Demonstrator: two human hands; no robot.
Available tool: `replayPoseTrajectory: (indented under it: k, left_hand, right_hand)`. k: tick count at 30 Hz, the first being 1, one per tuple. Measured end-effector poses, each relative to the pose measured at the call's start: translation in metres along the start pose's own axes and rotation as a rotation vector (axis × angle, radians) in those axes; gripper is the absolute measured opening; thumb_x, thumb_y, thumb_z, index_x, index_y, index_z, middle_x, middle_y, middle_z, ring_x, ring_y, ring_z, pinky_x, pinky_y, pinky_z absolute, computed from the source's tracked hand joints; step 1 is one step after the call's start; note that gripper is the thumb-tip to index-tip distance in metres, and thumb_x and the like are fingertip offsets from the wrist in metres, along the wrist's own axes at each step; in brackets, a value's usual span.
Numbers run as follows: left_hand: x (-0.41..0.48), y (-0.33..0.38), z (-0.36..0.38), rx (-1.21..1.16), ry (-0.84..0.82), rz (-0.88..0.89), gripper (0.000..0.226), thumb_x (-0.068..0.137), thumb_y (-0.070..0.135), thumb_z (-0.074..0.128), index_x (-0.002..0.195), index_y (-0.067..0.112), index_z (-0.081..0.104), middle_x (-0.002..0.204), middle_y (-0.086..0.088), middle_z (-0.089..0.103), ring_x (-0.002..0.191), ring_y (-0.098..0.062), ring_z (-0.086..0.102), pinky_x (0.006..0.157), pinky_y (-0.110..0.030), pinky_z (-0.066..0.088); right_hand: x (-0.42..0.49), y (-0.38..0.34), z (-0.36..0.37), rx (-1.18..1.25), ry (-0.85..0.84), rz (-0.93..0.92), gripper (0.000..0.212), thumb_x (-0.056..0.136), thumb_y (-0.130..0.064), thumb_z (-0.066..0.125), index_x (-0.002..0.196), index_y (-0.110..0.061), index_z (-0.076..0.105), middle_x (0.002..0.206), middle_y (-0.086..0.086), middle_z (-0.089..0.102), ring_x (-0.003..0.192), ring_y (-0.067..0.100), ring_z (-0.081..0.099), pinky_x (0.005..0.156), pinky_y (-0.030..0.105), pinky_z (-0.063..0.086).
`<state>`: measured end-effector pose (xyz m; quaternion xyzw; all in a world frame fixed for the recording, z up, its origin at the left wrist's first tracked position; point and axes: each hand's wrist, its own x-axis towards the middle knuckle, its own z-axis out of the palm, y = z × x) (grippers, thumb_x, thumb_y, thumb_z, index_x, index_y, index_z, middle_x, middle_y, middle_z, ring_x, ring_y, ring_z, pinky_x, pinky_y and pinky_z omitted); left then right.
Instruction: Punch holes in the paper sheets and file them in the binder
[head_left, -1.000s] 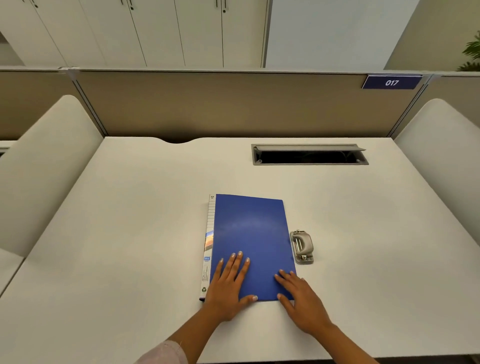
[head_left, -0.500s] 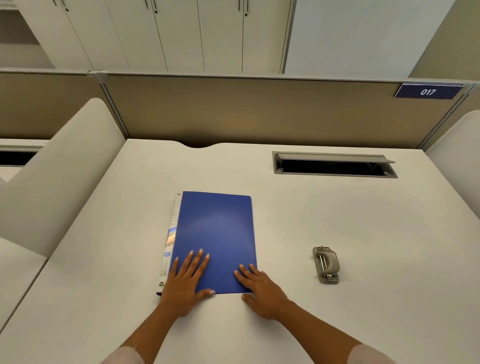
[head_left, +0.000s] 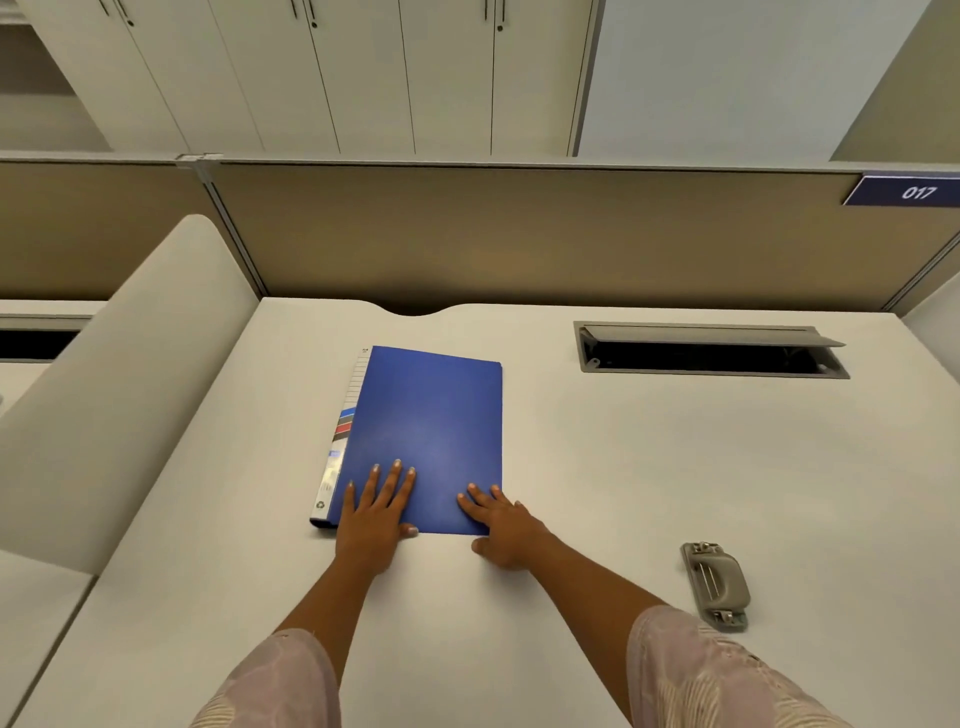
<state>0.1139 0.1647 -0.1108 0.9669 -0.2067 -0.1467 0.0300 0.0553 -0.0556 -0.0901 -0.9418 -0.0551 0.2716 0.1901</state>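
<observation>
A closed blue binder with a white labelled spine on its left lies flat on the white desk. My left hand rests palm down on its near left corner, fingers spread. My right hand lies flat across its near right corner, fingertips on the cover and thumb on the desk. A grey hole punch sits on the desk well to the right of the binder, apart from both hands. No loose paper sheets are visible.
An open cable slot is set into the desk at the back right. A brown partition with a "017" sign runs along the far edge. A white side divider stands at the left.
Both hands slid the binder to the left and farther from me, away from the hole punch, which now lies far to its right. The camera view has shifted too.
</observation>
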Motion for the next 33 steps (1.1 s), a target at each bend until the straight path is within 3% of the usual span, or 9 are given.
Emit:
replayPoseTrajectory:
  k: [3, 14, 19, 20, 22, 24, 29, 33]
  left_hand:
    - [0.018, -0.003, -0.006, 0.068, -0.008, 0.022, 0.113, 0.048, 0.052, 0.086, 0.14, 0.016, 0.032, 0.137, -0.009, 0.055, 0.122, -0.037, 0.055, 0.09, -0.059, 0.046]
    - [0.046, -0.007, -0.01, 0.142, 0.013, 0.028, 0.109, 0.048, 0.049, 0.087, 0.136, 0.015, 0.033, 0.135, -0.013, 0.056, 0.121, -0.041, 0.054, 0.089, -0.062, 0.044]
    - [0.043, 0.0, -0.014, 0.163, -0.007, -0.004, 0.099, 0.051, 0.047, 0.088, 0.136, 0.011, 0.051, 0.139, -0.015, 0.052, 0.124, -0.042, 0.051, 0.091, -0.061, 0.044]
    - [0.042, 0.003, -0.018, 0.147, -0.015, -0.018, 0.095, 0.061, 0.047, 0.083, 0.14, 0.011, 0.045, 0.146, -0.015, 0.043, 0.131, -0.042, 0.043, 0.097, -0.061, 0.04]
    - [0.037, 0.009, -0.026, 0.106, -0.031, -0.028, 0.086, 0.087, 0.047, 0.059, 0.151, 0.013, 0.013, 0.159, -0.012, 0.01, 0.145, -0.039, 0.013, 0.112, -0.056, 0.02]
    - [0.035, 0.012, -0.03, 0.083, -0.027, -0.042, 0.077, 0.097, 0.045, 0.039, 0.151, 0.016, -0.007, 0.16, -0.008, -0.011, 0.147, -0.034, -0.006, 0.116, -0.052, 0.007]
    - [0.024, 0.026, -0.049, -0.06, -0.139, -0.038, 0.073, 0.098, 0.052, 0.03, 0.152, 0.019, -0.007, 0.16, -0.003, -0.013, 0.147, -0.028, -0.01, 0.117, -0.051, 0.001]
    - [0.018, 0.049, -0.072, -0.137, -0.046, 0.018, 0.075, 0.096, 0.055, 0.029, 0.152, 0.018, -0.005, 0.16, -0.002, -0.01, 0.147, -0.025, -0.011, 0.117, -0.049, -0.002]
  right_hand:
    - [0.016, 0.002, -0.012, 0.009, -0.014, 0.031, 0.074, 0.095, -0.031, 0.049, 0.15, -0.035, 0.0, 0.159, -0.011, -0.009, 0.147, 0.023, -0.01, 0.119, 0.046, 0.007]
    - [0.038, 0.008, -0.023, -0.019, -0.009, 0.037, 0.088, 0.089, -0.037, 0.061, 0.15, -0.036, -0.003, 0.159, -0.012, -0.011, 0.147, 0.024, -0.012, 0.116, 0.053, 0.003]
    - [0.035, 0.005, -0.022, -0.026, 0.017, 0.035, 0.086, 0.09, -0.037, 0.058, 0.15, -0.034, -0.004, 0.159, -0.01, -0.011, 0.147, 0.024, -0.012, 0.116, 0.052, 0.003]
    - [0.034, 0.005, -0.021, -0.018, 0.032, 0.029, 0.085, 0.091, -0.036, 0.057, 0.15, -0.033, -0.004, 0.16, -0.01, -0.01, 0.147, 0.025, -0.011, 0.116, 0.052, 0.004]
    - [0.026, 0.004, -0.018, 0.009, 0.044, 0.029, 0.083, 0.092, -0.035, 0.054, 0.151, -0.03, -0.005, 0.16, -0.009, -0.01, 0.147, 0.025, -0.01, 0.117, 0.05, 0.004]
    - [0.016, 0.006, -0.014, 0.053, 0.064, 0.022, 0.082, 0.093, -0.035, 0.052, 0.151, -0.028, -0.005, 0.159, -0.009, -0.011, 0.147, 0.026, -0.009, 0.118, 0.047, 0.004]
    - [-0.013, 0.014, -0.022, 0.146, 0.094, -0.021, 0.074, 0.097, -0.039, 0.045, 0.151, -0.028, -0.005, 0.159, -0.01, -0.01, 0.148, 0.022, -0.004, 0.118, 0.044, 0.002]
    - [-0.034, 0.01, -0.055, 0.316, 0.331, -0.122, 0.065, 0.097, -0.045, 0.04, 0.151, -0.031, 0.004, 0.159, -0.014, 0.0, 0.147, 0.01, 0.005, 0.12, 0.045, 0.007]
